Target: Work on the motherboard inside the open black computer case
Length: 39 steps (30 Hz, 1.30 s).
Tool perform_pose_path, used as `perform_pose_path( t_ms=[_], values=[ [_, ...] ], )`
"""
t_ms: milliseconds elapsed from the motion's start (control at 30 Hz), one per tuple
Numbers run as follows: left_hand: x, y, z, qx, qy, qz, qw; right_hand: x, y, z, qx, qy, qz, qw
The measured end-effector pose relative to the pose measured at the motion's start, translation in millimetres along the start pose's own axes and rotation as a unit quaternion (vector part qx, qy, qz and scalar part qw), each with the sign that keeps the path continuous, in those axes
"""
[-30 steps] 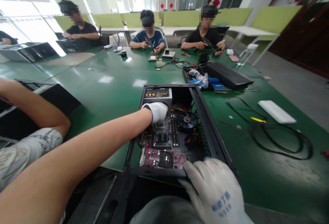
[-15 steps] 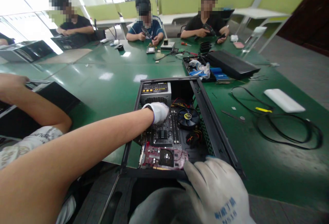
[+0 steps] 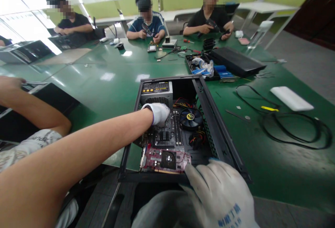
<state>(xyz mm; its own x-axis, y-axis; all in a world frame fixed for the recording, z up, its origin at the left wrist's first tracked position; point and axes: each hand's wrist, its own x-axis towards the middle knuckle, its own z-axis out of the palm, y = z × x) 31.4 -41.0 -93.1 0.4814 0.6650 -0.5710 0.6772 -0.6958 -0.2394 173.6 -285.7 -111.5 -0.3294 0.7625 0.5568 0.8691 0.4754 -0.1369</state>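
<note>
An open black computer case [image 3: 215,114] lies on its side in front of me, its inside facing up. My left hand [image 3: 160,113], in a white glove, reaches in over the motherboard [image 3: 170,135], just below the power supply [image 3: 156,91]. Its fingers point down and are hidden behind the back of the hand. A fan with a yellow centre [image 3: 191,117] sits to its right. Along the near side lies a reddish graphics card [image 3: 167,160]. My right hand [image 3: 220,189], also gloved, is wrapped over the near rim of the case, fingertips beside the card's right end.
A black cable [image 3: 295,144], a white box [image 3: 291,98] and a thin metal strip [image 3: 237,115] lie to the right. Beyond the case are a black tray [image 3: 188,64] with gloves and a black panel [image 3: 237,60]. A neighbour's arm [image 3: 39,106] works at another case on the left.
The view has shifted slightly, with the far people and table higher in the picture. Both hands stay in nearly the same places on the case.
</note>
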Motion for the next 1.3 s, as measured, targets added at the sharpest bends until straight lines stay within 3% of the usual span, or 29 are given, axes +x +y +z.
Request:
perform_pose_path(
  t_ms=[500,800,1300],
  values=[
    [1.8,-1.9,-1.0,-0.007,0.004,-0.017,1.000,4.3,2.1,1.0,-0.015,-0.012,-0.011,1.000],
    [0.4,0.9,-3.6,0.003,-0.002,-0.012,1.000,6.7,1.5,1.6,-0.010,0.020,-0.015,1.000],
    [-1.1,2.8,-4.1,0.005,-0.007,-0.007,1.000,2.2,0.2,0.4,-0.010,-0.004,-0.005,1.000]
  ],
)
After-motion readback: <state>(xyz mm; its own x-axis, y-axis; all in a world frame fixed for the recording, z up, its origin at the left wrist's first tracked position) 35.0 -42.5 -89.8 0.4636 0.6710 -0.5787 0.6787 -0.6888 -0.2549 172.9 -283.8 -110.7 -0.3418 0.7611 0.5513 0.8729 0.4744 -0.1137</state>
